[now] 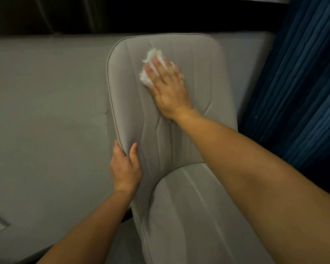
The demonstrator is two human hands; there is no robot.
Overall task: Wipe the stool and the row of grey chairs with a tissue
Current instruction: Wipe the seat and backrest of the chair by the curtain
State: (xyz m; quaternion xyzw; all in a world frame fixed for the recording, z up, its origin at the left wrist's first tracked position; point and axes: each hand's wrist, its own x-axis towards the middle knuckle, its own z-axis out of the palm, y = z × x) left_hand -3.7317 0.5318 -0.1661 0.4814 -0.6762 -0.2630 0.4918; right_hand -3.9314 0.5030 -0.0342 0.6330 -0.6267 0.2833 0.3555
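Nearest, the left hand [125,168] grips the grey chair [166,119] backrest's left edge, steadying it; the right hand [167,88], fingers flat, presses the tissue [151,58] (soft, tear-prone) high on the padded backrest.

No readable text, label, brand, number or sign in view.
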